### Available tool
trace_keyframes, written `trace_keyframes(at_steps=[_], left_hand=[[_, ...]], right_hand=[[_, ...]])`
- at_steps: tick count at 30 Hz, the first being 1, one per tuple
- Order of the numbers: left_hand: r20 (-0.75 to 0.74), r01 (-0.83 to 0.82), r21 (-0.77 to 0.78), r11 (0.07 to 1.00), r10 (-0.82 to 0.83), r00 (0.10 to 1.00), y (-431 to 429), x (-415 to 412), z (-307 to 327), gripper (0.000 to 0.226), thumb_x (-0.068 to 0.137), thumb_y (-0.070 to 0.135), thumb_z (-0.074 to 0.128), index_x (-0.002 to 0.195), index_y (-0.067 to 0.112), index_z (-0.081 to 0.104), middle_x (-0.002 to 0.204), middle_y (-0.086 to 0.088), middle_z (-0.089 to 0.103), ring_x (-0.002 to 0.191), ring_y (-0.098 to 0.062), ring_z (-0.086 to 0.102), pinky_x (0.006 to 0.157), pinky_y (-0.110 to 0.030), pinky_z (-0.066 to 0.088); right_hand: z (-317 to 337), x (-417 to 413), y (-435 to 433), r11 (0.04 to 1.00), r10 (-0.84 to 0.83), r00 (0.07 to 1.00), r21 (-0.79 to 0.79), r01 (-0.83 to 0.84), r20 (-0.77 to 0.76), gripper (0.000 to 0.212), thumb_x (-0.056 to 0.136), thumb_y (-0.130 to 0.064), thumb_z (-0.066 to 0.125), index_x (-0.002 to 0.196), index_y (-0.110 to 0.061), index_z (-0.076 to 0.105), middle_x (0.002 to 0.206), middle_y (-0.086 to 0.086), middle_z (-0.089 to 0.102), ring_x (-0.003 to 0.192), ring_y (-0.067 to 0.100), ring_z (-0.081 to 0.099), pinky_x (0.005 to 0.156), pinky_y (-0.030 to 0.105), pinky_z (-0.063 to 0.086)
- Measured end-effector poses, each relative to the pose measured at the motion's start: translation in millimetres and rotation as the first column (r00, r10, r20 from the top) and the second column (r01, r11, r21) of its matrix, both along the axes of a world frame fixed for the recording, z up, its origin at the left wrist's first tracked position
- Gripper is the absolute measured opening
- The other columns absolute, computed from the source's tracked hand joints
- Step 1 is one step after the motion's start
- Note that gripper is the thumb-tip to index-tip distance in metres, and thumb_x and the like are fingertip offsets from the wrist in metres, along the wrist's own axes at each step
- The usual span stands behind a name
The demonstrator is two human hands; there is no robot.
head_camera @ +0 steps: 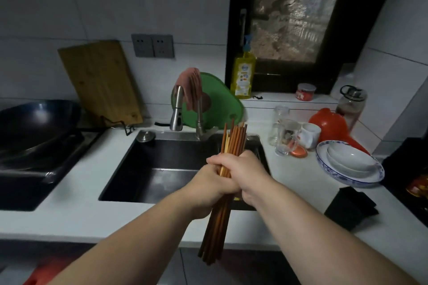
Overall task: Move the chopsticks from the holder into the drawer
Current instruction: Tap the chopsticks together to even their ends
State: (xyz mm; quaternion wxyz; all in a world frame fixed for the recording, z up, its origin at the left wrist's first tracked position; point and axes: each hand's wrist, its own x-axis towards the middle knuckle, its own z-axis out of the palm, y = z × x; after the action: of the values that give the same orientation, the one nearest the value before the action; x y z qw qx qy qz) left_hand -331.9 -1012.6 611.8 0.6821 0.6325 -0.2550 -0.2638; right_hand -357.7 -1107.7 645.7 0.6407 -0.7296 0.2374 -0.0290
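Observation:
A bundle of several brown wooden chopsticks stands nearly upright over the front right part of the dark sink. My left hand and my right hand are both wrapped around the middle of the bundle, pressed together. The upper ends fan out above my fingers and the lower ends stick out below my wrists, over the counter's front edge. No holder and no drawer can be made out in this view.
A faucet with a pink cloth stands behind the sink. Left are a wok and a wooden cutting board. Right are glass mugs, stacked plates, a red jug and a black cloth.

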Motion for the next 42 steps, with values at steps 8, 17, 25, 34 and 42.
trace_keyframes(at_steps=[8,17,25,34,42], left_hand=[[-0.214,0.05,0.037,0.998,-0.041,0.976,133.1,21.4,6.4,0.051,0.081,0.052,0.062,0.109,0.009,0.067,0.098,-0.01,0.069,0.092,-0.023,0.065,0.076,-0.034,0.052],[-0.748,-0.427,-0.241,0.871,0.114,0.654,290.3,29.9,-9.6,0.082,0.08,0.071,0.042,0.102,-0.002,0.071,0.108,-0.029,0.067,0.098,-0.04,0.067,0.082,-0.051,0.055],[-0.793,-0.641,-0.176,0.748,0.278,0.542,378.8,25.1,-24.3,0.082,0.083,0.067,0.042,0.094,-0.009,0.071,0.103,-0.033,0.067,0.093,-0.043,0.068,0.076,-0.045,0.057],[-0.741,-0.778,-0.114,0.617,0.469,0.48,456.2,6.8,-41.2,0.046,0.086,0.043,0.058,0.078,0.0,0.069,0.078,-0.022,0.07,0.068,-0.029,0.071,0.054,-0.032,0.057],[-0.632,-0.735,0.084,0.673,0.606,0.483,513.8,-36.9,-50.2,0.044,0.084,0.049,0.06,0.095,0.007,0.07,0.082,-0.017,0.07,0.066,-0.024,0.067,0.041,-0.025,0.049]], right_hand=[[37.6,14.2,84.0,0.895,-0.033,0.97,0.44,-0.078,0.239,0.022,0.09,-0.016,0.063,0.07,-0.006,0.062,0.061,0.007,0.07,0.066,0.023,0.071,0.071,0.036,0.059],[44.8,39.5,242.5,0.741,-0.268,0.883,0.668,-0.067,0.386,0.016,0.086,-0.023,0.069,0.078,-0.015,0.058,0.053,-0.004,0.057,0.05,0.012,0.06,0.059,0.028,0.057],[5.8,39.0,351.3,0.765,-0.157,0.933,0.638,-0.094,0.325,0.021,0.084,-0.024,0.068,0.066,-0.019,0.058,0.053,-0.003,0.054,0.057,0.015,0.06,0.063,0.032,0.055],[-16.2,31.2,439.3,0.744,0.139,0.899,0.555,-0.372,0.416,0.018,0.087,-0.009,0.064,0.071,-0.016,0.058,0.054,0.002,0.063,0.066,0.015,0.069,0.067,0.03,0.054],[-42.4,25.2,493.0,0.764,0.166,0.958,0.584,-0.275,0.233,0.031,0.084,-0.039,0.069,0.061,-0.02,0.062,0.05,-0.001,0.062,0.059,0.018,0.067,0.063,0.037,0.056]])
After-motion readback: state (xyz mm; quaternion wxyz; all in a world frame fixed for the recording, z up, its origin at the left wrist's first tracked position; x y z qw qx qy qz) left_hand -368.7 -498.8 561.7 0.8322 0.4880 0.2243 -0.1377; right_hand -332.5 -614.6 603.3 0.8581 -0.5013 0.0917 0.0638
